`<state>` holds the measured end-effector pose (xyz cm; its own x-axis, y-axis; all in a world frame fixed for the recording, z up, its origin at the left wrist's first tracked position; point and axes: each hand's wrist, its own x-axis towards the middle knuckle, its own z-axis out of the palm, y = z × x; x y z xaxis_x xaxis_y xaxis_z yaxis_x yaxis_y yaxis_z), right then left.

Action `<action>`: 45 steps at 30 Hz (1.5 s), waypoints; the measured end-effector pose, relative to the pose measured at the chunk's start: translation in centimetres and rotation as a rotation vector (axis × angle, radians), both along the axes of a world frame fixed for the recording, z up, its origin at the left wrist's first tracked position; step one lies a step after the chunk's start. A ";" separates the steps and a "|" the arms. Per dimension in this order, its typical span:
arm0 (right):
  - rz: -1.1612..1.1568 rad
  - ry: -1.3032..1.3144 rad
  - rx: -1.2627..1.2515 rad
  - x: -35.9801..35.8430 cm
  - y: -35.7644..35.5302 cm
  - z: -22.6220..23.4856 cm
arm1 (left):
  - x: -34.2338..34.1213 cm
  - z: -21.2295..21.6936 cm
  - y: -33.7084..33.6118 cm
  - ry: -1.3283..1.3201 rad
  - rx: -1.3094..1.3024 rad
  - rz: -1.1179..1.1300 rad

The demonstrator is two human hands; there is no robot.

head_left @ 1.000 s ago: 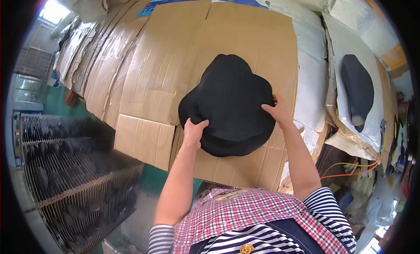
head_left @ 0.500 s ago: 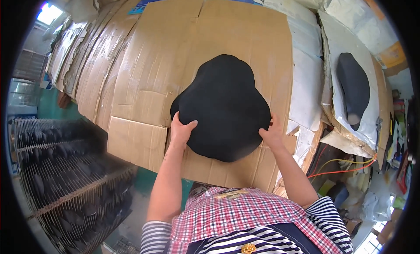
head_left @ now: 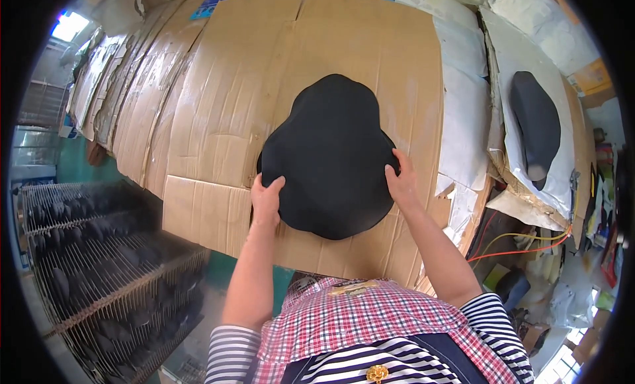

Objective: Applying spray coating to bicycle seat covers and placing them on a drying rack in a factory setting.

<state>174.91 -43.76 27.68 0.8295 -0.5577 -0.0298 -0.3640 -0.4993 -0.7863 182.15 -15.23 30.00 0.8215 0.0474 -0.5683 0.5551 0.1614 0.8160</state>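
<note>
The person's left hand (head_left: 266, 200) and right hand (head_left: 403, 184) grip opposite sides of a broad, lobed, matte black piece (head_left: 331, 159), fingers pinching its edges with the thumbs on top. It is over the middle of the brown cardboard-covered tabletop (head_left: 221, 113). Rightward, an elongated, curved black piece (head_left: 536, 116) rests on white sheeting (head_left: 554, 189); a slatted rack (head_left: 122, 303) stands lower left.

Matt black fabric-like lobed pad (head_left: 331, 159), smooth creased brown cardboard (head_left: 225, 86), checked cloth apron (head_left: 377, 314)

Both forearms (head_left: 253, 278) extended forward, the hands (head_left: 266, 200) apart in a pinching grip, thumbs (head_left: 391, 176) uppermost
</note>
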 end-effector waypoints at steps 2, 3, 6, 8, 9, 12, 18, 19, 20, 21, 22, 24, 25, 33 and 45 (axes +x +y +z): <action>0.156 -0.109 0.031 1.2 -0.9 0.2 | -1.6 -0.6 0.3 -0.004 0.081 0.011; 0.158 -0.111 0.032 1.7 -1.4 0.1 | -2.2 -1.0 0.5 -0.007 0.159 0.018; 0.215 -0.098 -0.007 2.4 -2.2 -0.7 | -1.1 0.1 -0.3 0.098 0.252 0.008; 0.190 -0.098 -0.089 2.8 -2.2 -0.3 | -0.2 1.5 -0.5 0.194 0.317 -0.035; 0.192 -0.097 -0.087 2.8 -2.0 -0.3 | 0.1 1.2 -0.3 0.196 0.317 -0.032; 0.166 -0.024 -0.148 2.4 -0.6 1.3 | -0.2 0.4 1.1 0.112 0.285 -0.109; 0.184 -0.084 -0.175 2.7 -0.2 2.3 | -1.5 0.4 0.8 0.089 0.321 -0.108; 0.201 -0.077 -0.135 2.9 -0.3 2.0 | -1.7 0.3 1.0 0.097 0.275 -0.095; 0.219 -0.070 -0.095 3.1 -0.3 1.7 | -2.0 0.2 1.2 0.104 0.228 -0.083; 0.222 -0.075 -0.093 3.2 -0.5 1.2 | -2.1 0.0 1.4 0.100 0.231 -0.079; 0.225 -0.113 -0.083 3.4 -0.8 0.9 | -2.0 0.1 1.2 0.080 0.317 -0.068; 0.223 -0.155 -0.075 2.9 -1.0 0.4 | -2.6 0.6 1.0 0.055 0.403 -0.061; 0.184 -0.134 -0.066 2.1 -1.4 0.3 | -3.2 1.7 -0.3 -0.269 0.797 -0.136; -0.057 -0.129 -0.090 -10.4 -6.0 2.2 | -7.4 2.8 -5.1 -0.907 1.274 -0.632; -0.502 -0.077 -0.030 -35.3 -13.2 12.0 | -13.4 2.5 -3.3 -0.947 0.917 -0.311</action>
<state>139.65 -57.00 39.64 0.4580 -0.8879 0.0433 -0.5061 -0.3005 -0.8084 168.75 -18.52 32.47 0.9227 -0.1573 0.3521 -0.3614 -0.6710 0.6474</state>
